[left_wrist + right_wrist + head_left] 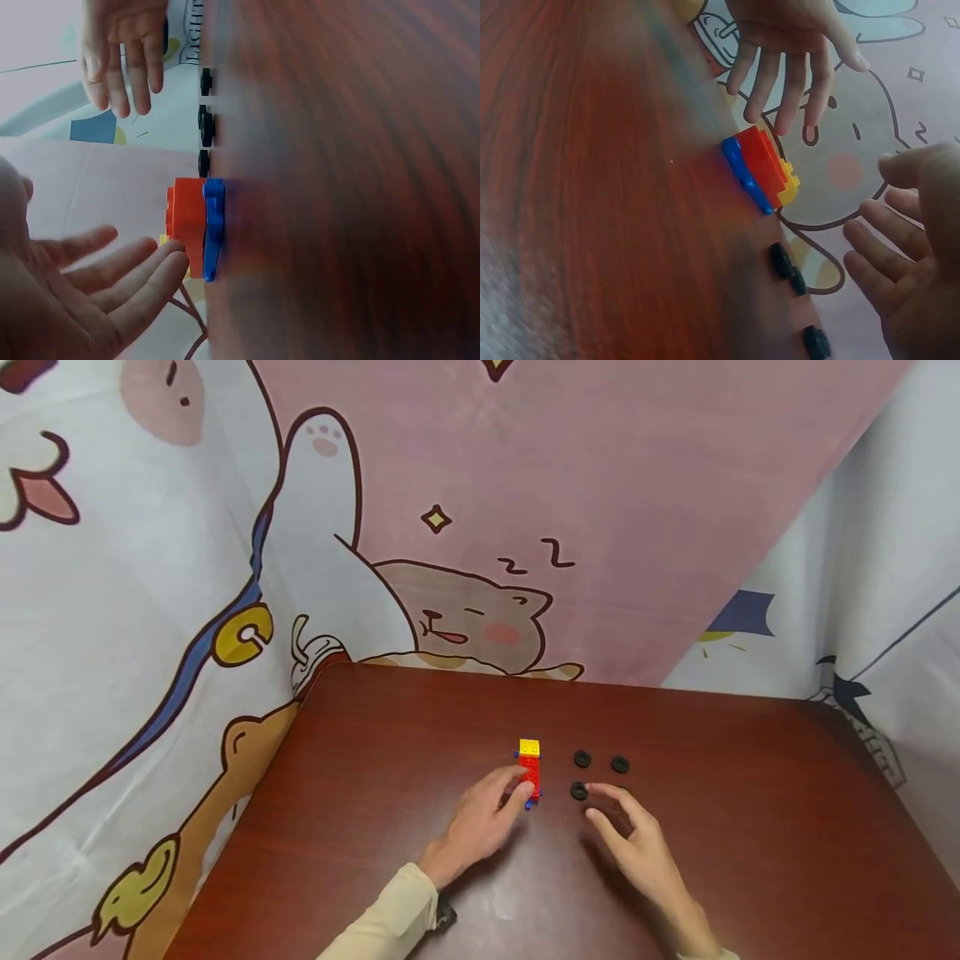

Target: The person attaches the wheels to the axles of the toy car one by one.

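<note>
A small toy brick car body (pixel 529 772) stands on the table, made of red bricks with a yellow brick at its far end and blue axle parts below. My left hand (pixel 480 814) is just beside it, fingers loosely extended; whether the fingertips touch the bricks cannot be told. In the left wrist view the red brick side (pixel 190 217) and blue base (pixel 214 225) show past the fingers. My right hand (pixel 637 843) hovers with thumb and fingers apart, near a black toy wheel (pixel 579 791). It holds nothing.
Further black wheels (pixel 582 758) lie right of the car body, one more (pixel 620 764) beside them; the right hand partly covers this area. The reddish-brown table (pixel 360 777) ends at a cartoon-printed cloth (pixel 637 527) behind and at both sides.
</note>
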The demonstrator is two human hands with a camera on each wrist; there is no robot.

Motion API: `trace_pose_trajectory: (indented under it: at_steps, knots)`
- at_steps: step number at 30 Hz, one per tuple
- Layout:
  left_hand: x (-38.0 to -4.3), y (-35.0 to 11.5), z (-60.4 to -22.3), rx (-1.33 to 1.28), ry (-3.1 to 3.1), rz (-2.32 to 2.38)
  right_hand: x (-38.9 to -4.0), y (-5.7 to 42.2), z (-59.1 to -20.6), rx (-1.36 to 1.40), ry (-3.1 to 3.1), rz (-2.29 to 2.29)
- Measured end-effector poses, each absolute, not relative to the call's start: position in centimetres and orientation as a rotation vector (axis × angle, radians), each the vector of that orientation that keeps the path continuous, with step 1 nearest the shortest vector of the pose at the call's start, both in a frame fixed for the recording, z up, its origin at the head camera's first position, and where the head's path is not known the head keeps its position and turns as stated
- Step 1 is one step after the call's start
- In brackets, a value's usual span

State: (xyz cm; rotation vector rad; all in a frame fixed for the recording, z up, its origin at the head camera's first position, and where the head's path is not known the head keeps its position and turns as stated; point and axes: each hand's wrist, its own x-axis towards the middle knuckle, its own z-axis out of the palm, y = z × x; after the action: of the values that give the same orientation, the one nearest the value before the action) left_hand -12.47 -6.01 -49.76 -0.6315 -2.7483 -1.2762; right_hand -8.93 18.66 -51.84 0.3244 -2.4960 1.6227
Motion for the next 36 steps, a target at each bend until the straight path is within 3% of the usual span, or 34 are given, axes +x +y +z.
trace_pose_trajectory:
  at_steps: [7,14,24,36]
  knots:
    - [-13.3,-5.1,-49.9,-0.346,-2.694,-1.592,-9.4,18.5,-52.8,0.179,-2.351,1.869]
    - [-13.9,-4.5,-50.5,-0.075,-2.780,-1.512,-9.6,16.9,-54.1,0.008,-2.362,1.760]
    - [-14.8,-2.7,-51.5,-0.074,-3.046,-1.020,-10.4,15.4,-55.4,-0.143,-2.449,1.531]
    - [-15.5,-2.4,-51.8,-0.089,-3.093,-0.937,-11.9,14.3,-55.8,-0.165,-2.513,1.262]
